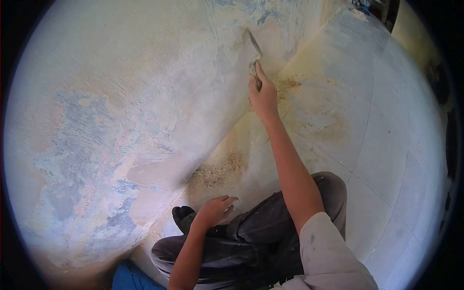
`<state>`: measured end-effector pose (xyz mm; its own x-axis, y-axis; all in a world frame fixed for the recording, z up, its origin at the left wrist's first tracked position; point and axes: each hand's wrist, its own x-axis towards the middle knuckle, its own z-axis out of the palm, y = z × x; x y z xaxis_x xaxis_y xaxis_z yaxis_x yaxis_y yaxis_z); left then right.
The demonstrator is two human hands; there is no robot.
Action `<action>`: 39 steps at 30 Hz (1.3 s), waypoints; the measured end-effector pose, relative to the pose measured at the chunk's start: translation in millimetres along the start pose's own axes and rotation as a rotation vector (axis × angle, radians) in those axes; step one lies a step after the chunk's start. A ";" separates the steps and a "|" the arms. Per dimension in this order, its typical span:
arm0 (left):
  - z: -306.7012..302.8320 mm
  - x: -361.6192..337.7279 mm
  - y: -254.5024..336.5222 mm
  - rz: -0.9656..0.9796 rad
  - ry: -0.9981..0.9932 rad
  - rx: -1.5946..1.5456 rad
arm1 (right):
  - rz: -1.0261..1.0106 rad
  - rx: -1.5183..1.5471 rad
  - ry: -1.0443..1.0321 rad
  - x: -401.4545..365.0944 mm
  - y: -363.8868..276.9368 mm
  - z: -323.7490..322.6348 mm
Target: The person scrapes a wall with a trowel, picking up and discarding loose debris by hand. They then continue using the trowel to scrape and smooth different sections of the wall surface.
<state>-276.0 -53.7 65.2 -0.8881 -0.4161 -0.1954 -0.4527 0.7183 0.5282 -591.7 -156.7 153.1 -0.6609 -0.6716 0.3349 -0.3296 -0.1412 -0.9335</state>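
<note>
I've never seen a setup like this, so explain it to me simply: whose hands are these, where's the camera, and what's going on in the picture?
There is no robot here: these are a person's two bare hands. The single picture comes from a camera worn on that person's head, looking forward and down; the dark rounded border surrounds its view.

The person sits on a tiled floor, legs folded, beside a wall with patchy blue, white and beige paint. The right hand reaches out, gripping a flat-bladed tool, likely a scraper, with its blade at the wall. The left hand hovers or rests near the lap, apparently holding nothing. Crumbly debris lies on the floor along the wall's foot.
</note>
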 end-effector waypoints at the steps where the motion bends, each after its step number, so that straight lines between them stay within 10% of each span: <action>1: -0.8 1.0 0.4 0.002 0.007 -0.001 | 0.014 0.027 -0.020 -2.6 -3.7 -1.8; 4: -1.0 4.2 -0.5 0.004 0.035 0.018 | -0.259 -0.026 0.128 -32.3 17.5 25.8; 13: -6.3 3.9 6.8 -0.021 0.003 0.018 | 0.053 0.066 -0.067 -26.9 -9.5 3.5; 39: -0.7 -0.4 3.1 -0.017 0.001 0.018 | -0.040 -0.106 0.008 -8.9 -5.5 0.0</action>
<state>-277.0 -51.6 67.6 -0.8802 -0.4287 -0.2036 -0.4691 0.7212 0.5097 -584.0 -150.0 155.2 -0.6514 -0.6608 0.3729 -0.4247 -0.0897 -0.9009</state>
